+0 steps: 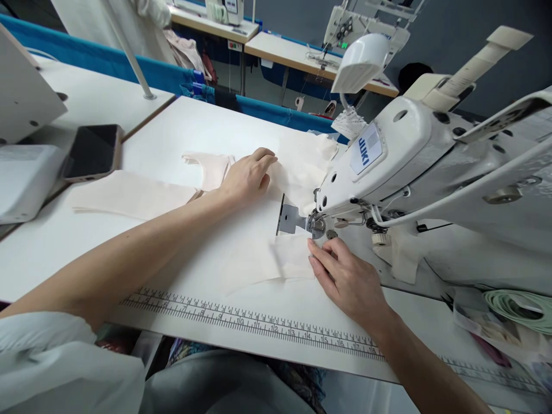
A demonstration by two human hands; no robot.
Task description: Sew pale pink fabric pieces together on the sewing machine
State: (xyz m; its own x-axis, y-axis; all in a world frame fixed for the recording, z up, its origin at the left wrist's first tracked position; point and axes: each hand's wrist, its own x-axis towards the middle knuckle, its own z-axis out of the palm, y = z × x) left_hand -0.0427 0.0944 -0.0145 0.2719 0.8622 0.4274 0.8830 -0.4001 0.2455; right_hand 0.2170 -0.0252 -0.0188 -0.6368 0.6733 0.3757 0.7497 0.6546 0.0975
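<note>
A white Juki sewing machine (414, 167) stands on the white table (181, 126), its presser foot (317, 225) down on pale cream fabric (259, 259). My left hand (248, 175) lies flat on the fabric to the left of the needle, fingers spread and pointing toward the machine. My right hand (345, 276) rests just in front of the presser foot, fingertips pressing the fabric's edge to the table. More cream fabric pieces (133, 195) lie to the left of my left forearm.
A dark phone (92, 152) lies face up at the left, beside a white box (26, 178). A printed ruler (259, 322) runs along the table's front edge. Pale green tape (521, 307) sits at the right. More sewing tables stand behind a blue divider (129, 66).
</note>
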